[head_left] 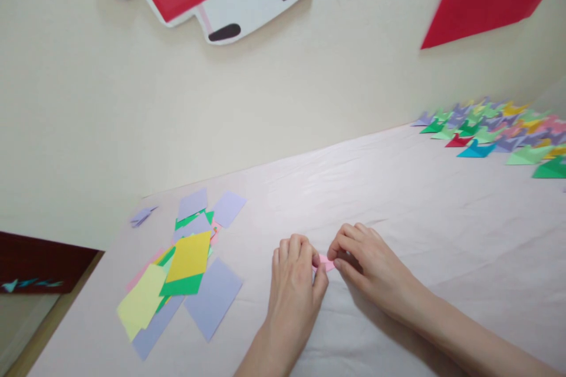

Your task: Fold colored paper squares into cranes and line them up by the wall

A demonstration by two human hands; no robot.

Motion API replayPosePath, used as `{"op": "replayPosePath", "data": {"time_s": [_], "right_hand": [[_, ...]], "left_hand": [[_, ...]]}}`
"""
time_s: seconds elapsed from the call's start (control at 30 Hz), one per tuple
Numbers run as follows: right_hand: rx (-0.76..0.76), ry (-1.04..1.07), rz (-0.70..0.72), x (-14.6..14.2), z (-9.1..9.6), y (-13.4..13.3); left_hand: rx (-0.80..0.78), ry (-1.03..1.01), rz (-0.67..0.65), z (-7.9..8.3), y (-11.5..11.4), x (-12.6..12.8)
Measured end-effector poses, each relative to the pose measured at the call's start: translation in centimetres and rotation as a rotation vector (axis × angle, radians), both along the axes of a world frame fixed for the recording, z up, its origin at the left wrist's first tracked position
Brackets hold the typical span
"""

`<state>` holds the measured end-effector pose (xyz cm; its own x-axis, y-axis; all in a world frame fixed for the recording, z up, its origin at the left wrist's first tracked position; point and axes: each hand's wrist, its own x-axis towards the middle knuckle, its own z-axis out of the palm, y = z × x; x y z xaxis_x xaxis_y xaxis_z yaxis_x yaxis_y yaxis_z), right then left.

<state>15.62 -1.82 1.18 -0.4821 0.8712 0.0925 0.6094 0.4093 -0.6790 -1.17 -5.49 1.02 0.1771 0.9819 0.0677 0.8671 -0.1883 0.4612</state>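
Note:
A small folded piece of pink origami paper lies between my two hands, low over the cloth-covered table. My left hand grips its left end with thumb and forefinger, the other fingers curled. At the right end, the thumb and fingers of my right hand pinch the paper's tip. Most of the pink piece is covered by my fingers, so its full shape is hidden.
Loose coloured paper squares are piled on the left. Many small folded paper birds stand in rows at the back right. A purple folded piece lies at the far left. The wall rises behind the table.

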Motion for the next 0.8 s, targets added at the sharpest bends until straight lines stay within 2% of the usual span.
{"op": "replayPosePath", "data": {"time_s": [0.4, 0.8], "right_hand": [[0.044, -0.04, -0.096, -1.4, 0.1, -0.8], [-0.004, 0.003, -0.04, -0.5, -0.2, -0.2]], "left_hand": [[-0.009, -0.045, -0.025, 0.2, -0.2, 0.0], [-0.013, -0.034, -0.011, 0.3, -0.1, 0.1]]}}
